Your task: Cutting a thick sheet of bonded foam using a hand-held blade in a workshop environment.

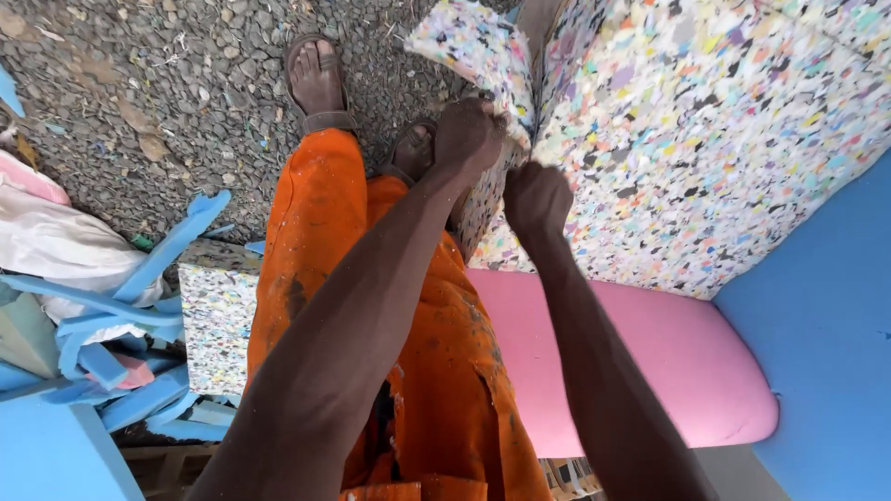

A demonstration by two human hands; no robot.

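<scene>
A big slab of multicoloured speckled foam (705,139) fills the upper right. A thinner strip of the same foam (473,42) bends away from its left edge. My left hand (467,136) is clenched on that strip where it joins the slab. My right hand (535,199) is fisted just below and to the right, against the slab's edge; I cannot see what it holds. Both arms reach down over my orange trousers (418,371). My sandalled feet (317,82) stand on gravel.
A pink foam cushion (668,362) lies under the slab, with blue foam (826,334) at the right. A small speckled foam block (215,320) and a heap of blue foam offcuts (121,325) sit at the left. Grey gravel (139,102) covers the ground.
</scene>
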